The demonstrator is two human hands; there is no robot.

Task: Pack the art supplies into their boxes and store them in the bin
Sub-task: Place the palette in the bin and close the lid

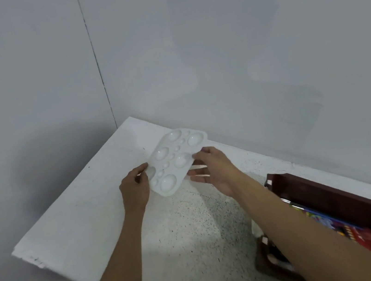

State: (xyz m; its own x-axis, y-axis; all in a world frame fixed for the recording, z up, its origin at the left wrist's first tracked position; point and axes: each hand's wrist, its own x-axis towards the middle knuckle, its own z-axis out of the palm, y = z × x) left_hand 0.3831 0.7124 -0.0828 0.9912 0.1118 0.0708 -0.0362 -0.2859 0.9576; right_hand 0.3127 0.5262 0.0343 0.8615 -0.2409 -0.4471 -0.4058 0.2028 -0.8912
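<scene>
Mid-frame, left grip (135,187) pinches one edge of the palette (171,164), right grip (213,167) clamps the opposite side, thumb on top, above the desk (82,217); box (362,233) in bin (333,192) lower right, print unreadable

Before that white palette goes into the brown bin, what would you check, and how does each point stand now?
1. The left hand grips one side of the palette: ok.
2. The right hand pinches the opposite side: ok.
3. Wells free of paint: ok, all look white.
4. The bin is open on top: ok.
5. Free room in it beside the colourful box: cannot tell, partly hidden.
</scene>
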